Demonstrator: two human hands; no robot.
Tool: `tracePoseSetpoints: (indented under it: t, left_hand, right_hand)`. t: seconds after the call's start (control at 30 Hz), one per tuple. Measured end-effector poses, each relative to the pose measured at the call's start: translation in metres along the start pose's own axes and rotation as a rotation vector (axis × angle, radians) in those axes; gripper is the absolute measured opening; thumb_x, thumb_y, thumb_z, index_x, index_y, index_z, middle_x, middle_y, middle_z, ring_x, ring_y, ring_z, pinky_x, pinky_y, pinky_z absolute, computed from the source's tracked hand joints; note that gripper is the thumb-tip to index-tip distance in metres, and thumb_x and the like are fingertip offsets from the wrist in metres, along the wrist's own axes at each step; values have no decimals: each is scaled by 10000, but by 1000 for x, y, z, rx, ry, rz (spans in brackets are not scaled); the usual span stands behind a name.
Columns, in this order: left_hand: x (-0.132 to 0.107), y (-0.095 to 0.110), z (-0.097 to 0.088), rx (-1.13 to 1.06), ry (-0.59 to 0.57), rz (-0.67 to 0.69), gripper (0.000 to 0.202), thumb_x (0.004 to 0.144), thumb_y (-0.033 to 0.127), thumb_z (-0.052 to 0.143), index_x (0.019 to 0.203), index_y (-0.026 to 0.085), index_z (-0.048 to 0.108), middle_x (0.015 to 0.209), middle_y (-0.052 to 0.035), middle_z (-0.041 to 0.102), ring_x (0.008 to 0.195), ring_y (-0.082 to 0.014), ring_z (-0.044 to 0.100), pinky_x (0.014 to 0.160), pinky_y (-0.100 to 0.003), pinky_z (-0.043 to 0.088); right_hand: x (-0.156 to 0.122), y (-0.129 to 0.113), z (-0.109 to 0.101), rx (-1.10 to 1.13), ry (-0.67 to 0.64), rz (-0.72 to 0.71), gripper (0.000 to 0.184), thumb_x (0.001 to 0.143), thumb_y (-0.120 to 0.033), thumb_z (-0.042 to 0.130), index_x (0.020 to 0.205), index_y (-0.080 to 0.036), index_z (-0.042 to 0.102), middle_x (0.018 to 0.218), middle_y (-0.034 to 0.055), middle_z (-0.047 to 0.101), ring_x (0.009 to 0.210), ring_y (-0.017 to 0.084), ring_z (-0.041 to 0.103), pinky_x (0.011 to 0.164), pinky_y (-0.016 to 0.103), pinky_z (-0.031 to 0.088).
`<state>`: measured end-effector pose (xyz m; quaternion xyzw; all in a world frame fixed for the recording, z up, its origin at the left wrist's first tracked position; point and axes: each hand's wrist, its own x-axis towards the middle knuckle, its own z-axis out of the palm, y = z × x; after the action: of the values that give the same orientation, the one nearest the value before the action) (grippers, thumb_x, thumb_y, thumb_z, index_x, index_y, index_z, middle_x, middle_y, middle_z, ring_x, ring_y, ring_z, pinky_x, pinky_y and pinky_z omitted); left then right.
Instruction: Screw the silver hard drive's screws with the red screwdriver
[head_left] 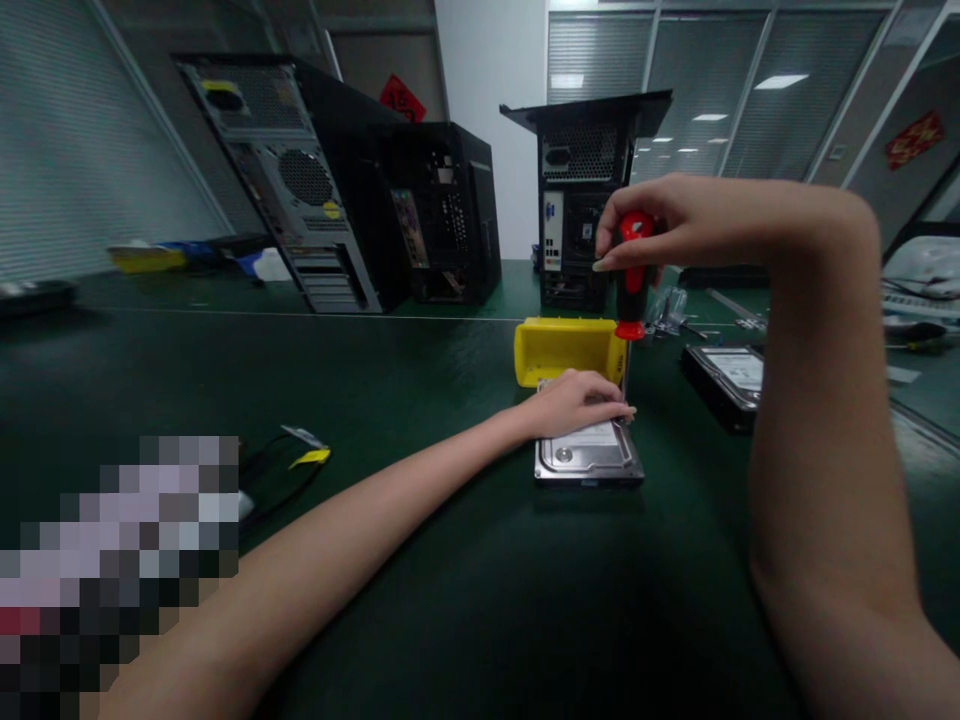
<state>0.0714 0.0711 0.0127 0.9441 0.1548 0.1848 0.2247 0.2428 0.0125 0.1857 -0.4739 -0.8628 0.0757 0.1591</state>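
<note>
Left hand (574, 403) low; right hand (681, 220) high (wrist bent).

One view is taken from the person's head, directed forward and down over the green table (450, 610). The forearms (360, 530) are caught nearest, at lower left and lower right; the computer cases (300, 185) are faced farther off, at upper left and upper centre.

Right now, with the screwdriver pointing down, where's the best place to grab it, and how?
Probably by its fat handle, coming from the right and curling the fingers around it, as the right hand does. The screwdriver stands nearly upright, handle on top, so the thick part is easy to reach. Its thin shaft runs down close to the left hand, leaving little room there.
</note>
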Motion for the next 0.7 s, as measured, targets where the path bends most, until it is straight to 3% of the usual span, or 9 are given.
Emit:
tracePoseSetpoints:
  t: [0.3,0.5,0.7]
  left_hand:
    - [1,-1,0,-11,-35,35,302,921,429,541,1028,200,708,1037,-54,695,981,-164,619,878,-293,435]
    - [1,2,-3,17,-77,34,308,823,469,659,1034,250,713,1040,-35,692,1046,-203,581,916,-337,408]
    - [0,3,-3,16,-85,47,320,798,476,682,1024,253,719,1022,-33,693,1040,-206,574,915,-343,395]
  right_hand:
    - [1,0,-2,18,-4,11,361,830,-496,583,1013,-187,616,1050,86,661,882,216,611,692,322,506]
    - [1,3,-5,-13,5,30,405,803,-500,614,1089,-214,632,1061,72,660,890,233,622,694,344,508]
    - [-4,8,-4,44,17,22,355,837,-410,588,1131,-211,610,1141,76,642,949,235,619,701,329,517]
